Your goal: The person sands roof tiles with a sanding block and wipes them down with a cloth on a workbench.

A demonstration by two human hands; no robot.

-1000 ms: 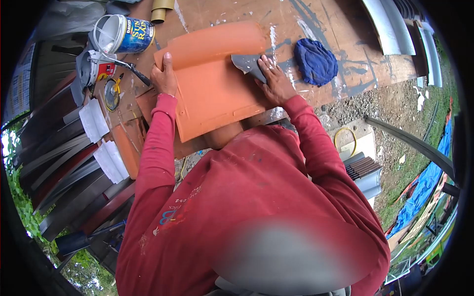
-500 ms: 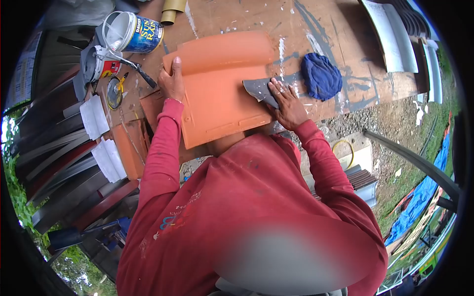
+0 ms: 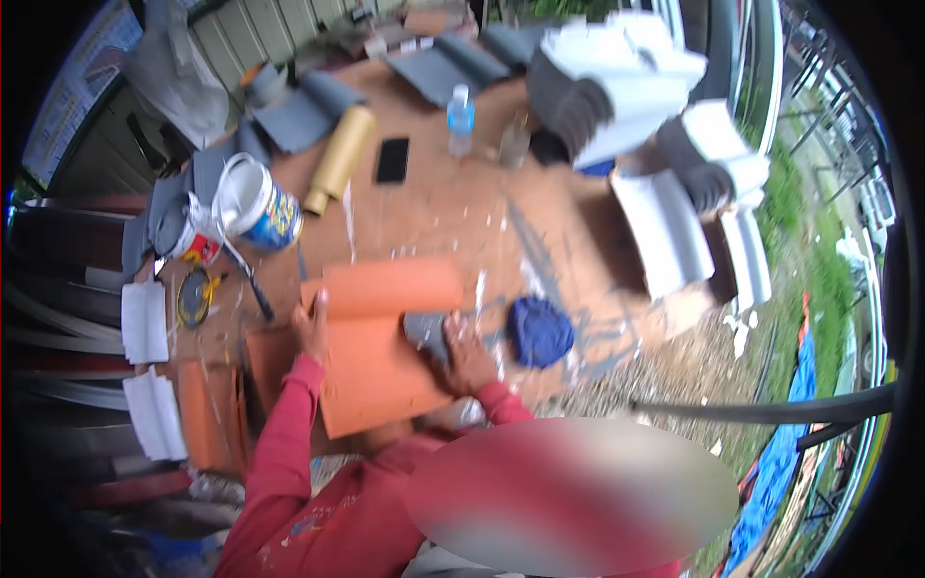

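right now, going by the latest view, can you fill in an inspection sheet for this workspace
surface: brown tabletop, streaked with grey and white marks
job's things: orange tile at the near edge, with a grey sheet on it
clutter: blue cloth just right of the tile; bucket, brown roll, phone and bottle further off
hands: left hand holds the tile's left edge; right hand is on the grey sheet, exact grip blurred
cables: nothing seen
surroundings: gravel, grass and blue tarp to the right
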